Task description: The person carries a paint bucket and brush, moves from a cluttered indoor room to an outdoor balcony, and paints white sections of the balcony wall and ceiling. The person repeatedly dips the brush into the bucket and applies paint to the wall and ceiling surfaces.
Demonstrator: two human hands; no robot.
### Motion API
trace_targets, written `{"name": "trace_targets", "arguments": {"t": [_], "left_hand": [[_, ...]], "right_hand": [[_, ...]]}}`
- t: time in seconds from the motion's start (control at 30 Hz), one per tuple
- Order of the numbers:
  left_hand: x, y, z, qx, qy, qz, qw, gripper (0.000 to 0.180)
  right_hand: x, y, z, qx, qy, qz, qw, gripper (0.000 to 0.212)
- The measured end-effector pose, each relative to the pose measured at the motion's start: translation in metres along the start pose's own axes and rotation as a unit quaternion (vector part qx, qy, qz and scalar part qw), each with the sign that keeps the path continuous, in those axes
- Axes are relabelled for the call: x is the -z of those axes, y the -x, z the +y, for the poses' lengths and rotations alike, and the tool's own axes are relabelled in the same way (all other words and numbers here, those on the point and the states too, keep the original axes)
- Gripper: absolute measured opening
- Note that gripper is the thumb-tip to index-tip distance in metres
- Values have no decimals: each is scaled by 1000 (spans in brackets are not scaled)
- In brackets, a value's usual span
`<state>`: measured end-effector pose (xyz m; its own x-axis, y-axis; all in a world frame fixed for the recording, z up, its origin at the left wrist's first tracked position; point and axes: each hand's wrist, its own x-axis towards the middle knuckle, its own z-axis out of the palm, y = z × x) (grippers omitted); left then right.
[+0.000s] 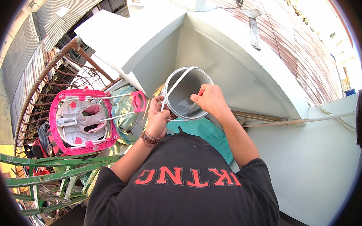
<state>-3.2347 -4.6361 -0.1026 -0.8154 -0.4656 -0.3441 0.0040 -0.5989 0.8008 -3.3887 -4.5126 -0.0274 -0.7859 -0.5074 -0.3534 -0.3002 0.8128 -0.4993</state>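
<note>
A round white bucket (199,78), its inside coated grey, is held in front of my chest. My left hand (158,117) is closed on the bucket's left edge, by the thin white handle that crosses its mouth. Over the right side of the opening, my right hand (212,99) is closed around a paintbrush (194,110). Its grey, coated end points down into the bucket against the near inner wall. A bit of red shows by my thumb, and my fingers hide most of the handle.
Pale grey walls (218,62) meet in a corner ahead. A teal sheet (206,134) lies below the bucket. To my left are a pink-and-white baby walker (112,130), green metal rails (47,182) and a rusty curved railing (38,78). A pole (328,117) runs along the right wall.
</note>
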Motion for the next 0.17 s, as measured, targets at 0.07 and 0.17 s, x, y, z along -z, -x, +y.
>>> {"name": "trace_targets", "arguments": {"t": [0.07, 0.17], "left_hand": [[12, -24, 5, 15, -26, -24, 999, 58], [17, -57, 19, 53, -40, -55, 996, 58]], "right_hand": [[4, -15, -9, -24, -10, -15, 1000, 29], [22, -41, -23, -86, -85, -44, 992, 28]]}}
